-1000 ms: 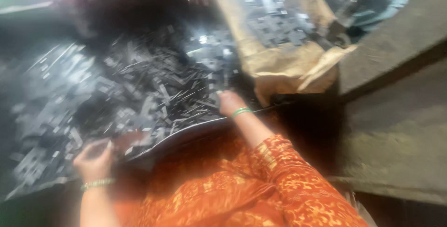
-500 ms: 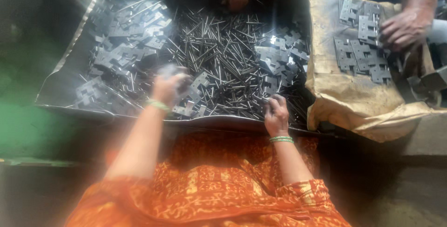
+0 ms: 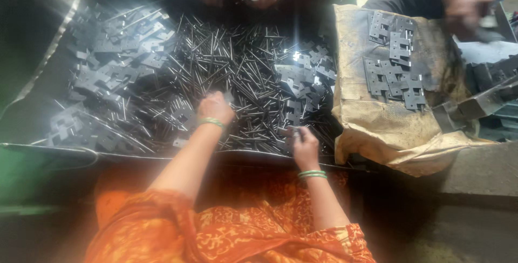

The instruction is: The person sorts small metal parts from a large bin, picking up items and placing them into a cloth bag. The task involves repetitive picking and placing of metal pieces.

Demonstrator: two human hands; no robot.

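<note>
The person wears an orange garment printed with a paler, yellowish floral pattern; it covers the lap and both shoulders, and its short sleeves end above the elbows, so the forearms are bare. The left hand (image 3: 216, 107) has a thin green bangle at the wrist. The right hand (image 3: 305, 147) has two thin green bangles stacked close together on its wrist. Both hands are bare, without gloves, and no rings can be made out.

Metal workshop: tray (image 3: 32, 133) of pins (image 3: 237, 74), hinge plates (image 3: 118, 52)
</note>
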